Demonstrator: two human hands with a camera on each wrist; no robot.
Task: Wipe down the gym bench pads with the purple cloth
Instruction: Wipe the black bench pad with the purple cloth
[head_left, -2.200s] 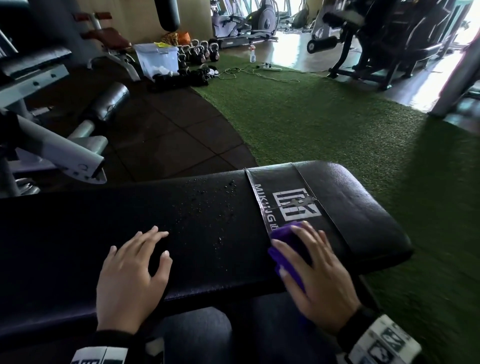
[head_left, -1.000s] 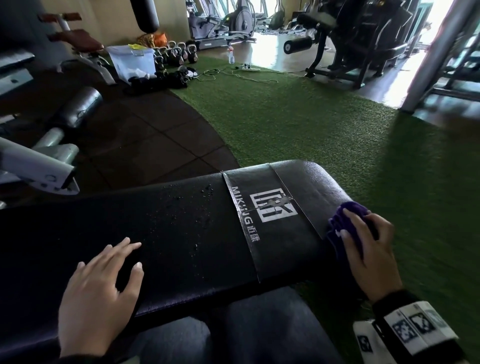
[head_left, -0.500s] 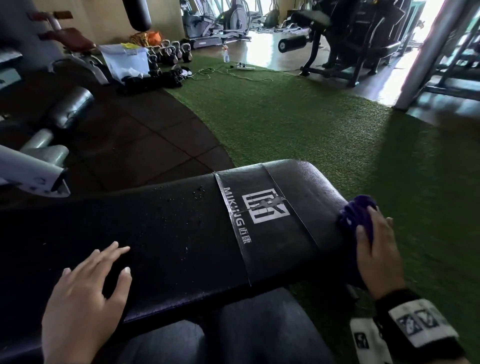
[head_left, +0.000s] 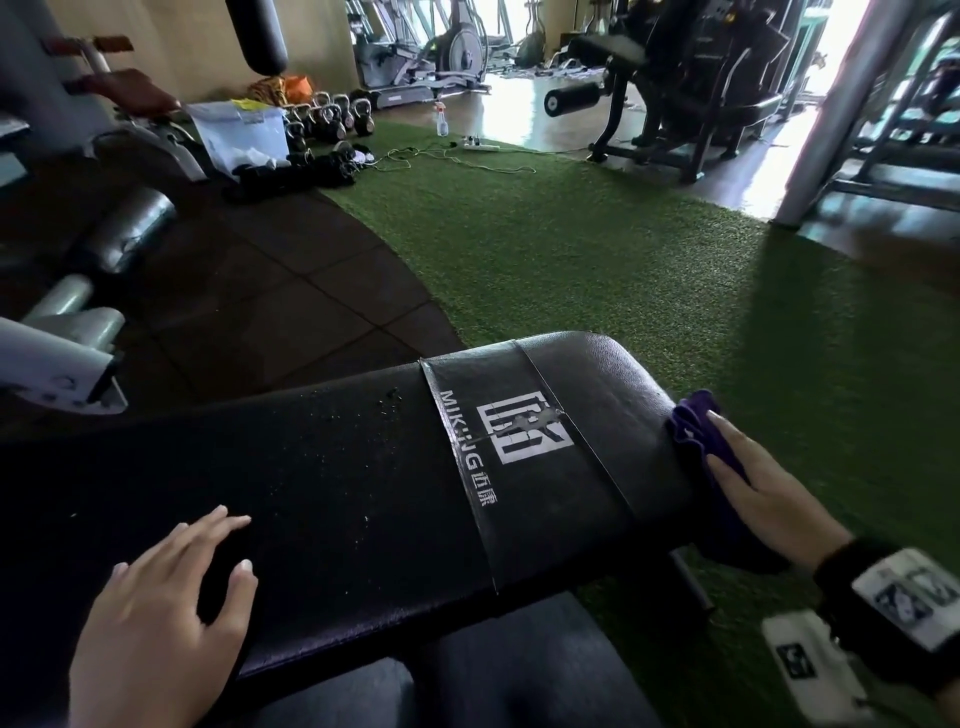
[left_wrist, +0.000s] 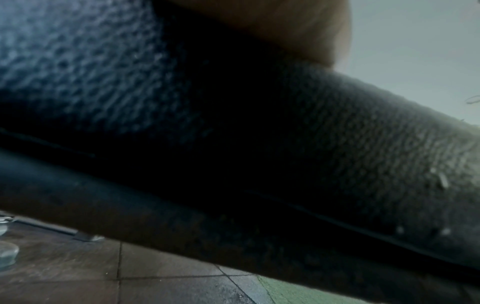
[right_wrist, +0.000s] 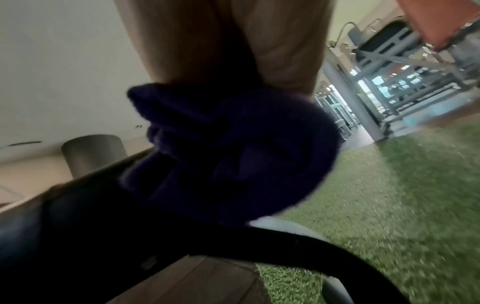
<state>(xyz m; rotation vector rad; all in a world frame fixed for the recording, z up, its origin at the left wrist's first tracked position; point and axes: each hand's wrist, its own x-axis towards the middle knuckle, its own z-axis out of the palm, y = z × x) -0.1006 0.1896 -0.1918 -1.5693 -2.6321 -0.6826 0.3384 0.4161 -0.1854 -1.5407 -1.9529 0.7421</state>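
Note:
The black bench pad (head_left: 337, 467) runs across the head view, with a white logo band and water droplets (head_left: 387, 400) near its middle. My right hand (head_left: 748, 478) lies with straight fingers on the bunched purple cloth (head_left: 691, 421) and presses it against the pad's rounded right end. In the right wrist view, fingers (right_wrist: 207, 51) lie over the cloth (right_wrist: 233, 154) against the dark pad (right_wrist: 64, 236). My left hand (head_left: 171, 597) rests flat on top of the pad, fingers spread. The left wrist view is filled by the pad's grained surface (left_wrist: 311, 144).
Green turf (head_left: 623, 249) lies to the right of and beyond the bench, dark floor tiles (head_left: 260, 291) to the left. Kettlebells (head_left: 332, 122), a clear bin (head_left: 244, 130), a spray bottle (head_left: 442, 118) and cables lie far back. A grey machine frame (head_left: 52, 358) stands on the left, a column (head_left: 841, 114) on the right.
My right hand has slid the cloth from the pad's top beside the logo, rightward and over the end edge. The left hand has stayed flat on the pad.

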